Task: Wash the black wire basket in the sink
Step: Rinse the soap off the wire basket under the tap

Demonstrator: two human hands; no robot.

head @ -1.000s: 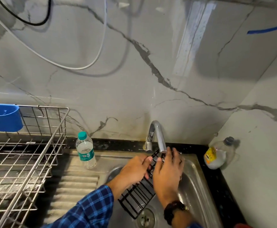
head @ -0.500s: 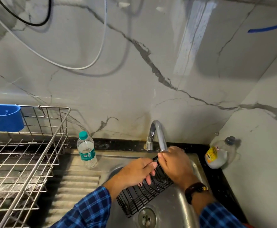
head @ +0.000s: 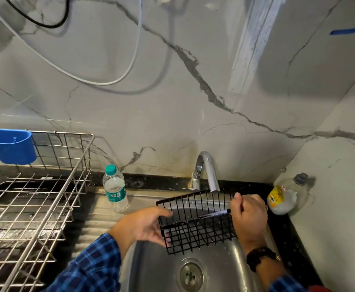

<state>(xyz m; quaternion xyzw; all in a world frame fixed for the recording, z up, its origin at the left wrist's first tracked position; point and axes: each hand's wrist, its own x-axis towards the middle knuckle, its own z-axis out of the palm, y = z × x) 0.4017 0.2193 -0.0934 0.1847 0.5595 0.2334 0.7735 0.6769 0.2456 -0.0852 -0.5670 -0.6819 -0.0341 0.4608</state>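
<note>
The left hand [head: 149, 225] grips the left end of the black rectangular wire basket [head: 195, 220], thumb over the top rim and fingers curled beneath. The right hand [head: 249, 216] is closed round the basket's right end. The basket hangs between both hands, tilted, above the stainless steel sink [head: 151, 266] and its round drain [head: 191, 276], its far rim just under the spout of the curved chrome faucet [head: 208, 171].

A clear plastic water bottle with a teal cap [head: 115, 189] stands on the ribbed drainboard to the left. Further left sits a metal wire dish rack [head: 35, 197] with a blue plastic cup [head: 10, 145] hung on it. A yellow-labelled clear bottle [head: 284, 197] sits in the right corner.
</note>
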